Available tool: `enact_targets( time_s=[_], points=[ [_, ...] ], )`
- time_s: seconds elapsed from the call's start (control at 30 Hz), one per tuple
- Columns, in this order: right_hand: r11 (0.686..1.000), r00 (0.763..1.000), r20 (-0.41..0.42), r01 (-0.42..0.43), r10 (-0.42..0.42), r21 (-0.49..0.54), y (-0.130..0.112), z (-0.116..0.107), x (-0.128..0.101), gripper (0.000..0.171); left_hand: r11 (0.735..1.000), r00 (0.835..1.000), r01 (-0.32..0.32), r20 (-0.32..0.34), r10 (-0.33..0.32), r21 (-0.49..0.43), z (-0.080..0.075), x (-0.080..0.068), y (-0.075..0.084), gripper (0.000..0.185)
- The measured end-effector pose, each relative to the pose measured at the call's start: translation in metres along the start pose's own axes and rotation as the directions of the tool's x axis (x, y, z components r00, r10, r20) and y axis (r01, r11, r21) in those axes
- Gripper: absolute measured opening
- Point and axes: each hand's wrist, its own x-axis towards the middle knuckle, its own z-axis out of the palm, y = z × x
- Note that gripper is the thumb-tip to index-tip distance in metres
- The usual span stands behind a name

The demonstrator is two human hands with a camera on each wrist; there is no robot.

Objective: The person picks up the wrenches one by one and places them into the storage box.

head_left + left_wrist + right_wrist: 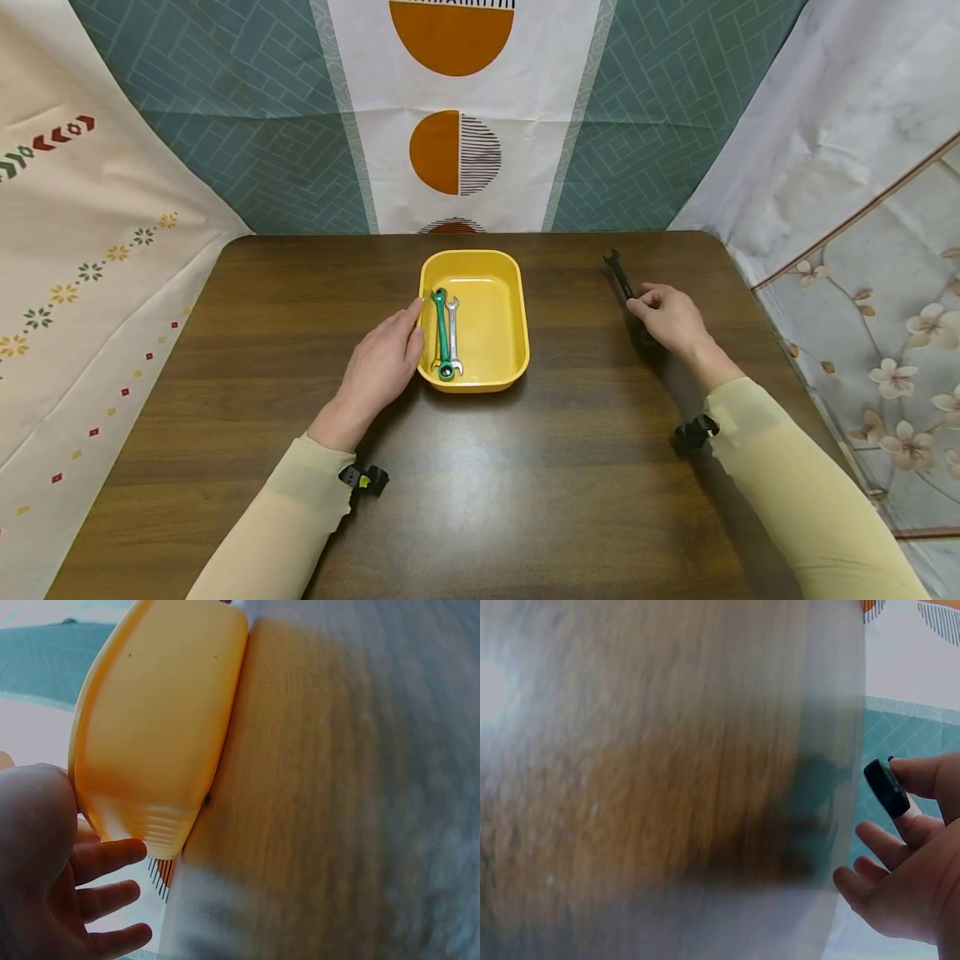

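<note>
My left hand (382,358) rests against the left side of a yellow tray (487,386), its fingers extended along the rim. In the left wrist view the fingers (109,901) are spread apart beside the tray's wall (161,720). Inside the tray, to the left, lie a green ratcheting wrench (442,333) and a silver wrench (453,329); another wrench is mostly hidden beneath the green one. Over the table's right part, my right hand (671,317) pinches a black wrench (618,272) between thumb and index finger, its open-ended head pointing away from me. The right wrist view shows its near end (887,787).
The dark wooden table (480,500) carries the tray near its back edge. A patterned green and white cloth (262,125) hangs behind it. Pale cloths hang at the left (90,267) and right (847,208) sides. Each wrist wears a small black camera.
</note>
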Motion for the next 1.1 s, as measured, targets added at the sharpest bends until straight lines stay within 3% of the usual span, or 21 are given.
enact_targets(
  time_s=[0.37, 0.7, 1.1],
  points=[
    [0.987, 1.0, -0.001, -0.004, 0.004, 0.16, -0.021, 0.007, -0.005, 0.045, 1.0, 1.0, 0.007, -0.005, -0.007, -0.002, 0.002, 0.001, -0.001, 0.06],
    [0.934, 0.997, 0.041, -0.07, 0.059, 0.35, -0.044, 0.011, -0.009, 0.047, 1.0, 1.0, 0.003, -0.002, -0.003, 0.0, 0.001, 0.0, -0.002, 0.06],
    [0.912, 0.995, 0.072, -0.095, 0.072, 0.399, -0.058, 0.013, -0.014, 0.05, 1.0, 1.0, 0.002, -0.003, -0.002, -0.003, 0.001, 0.0, -0.002, 0.06]
  ],
)
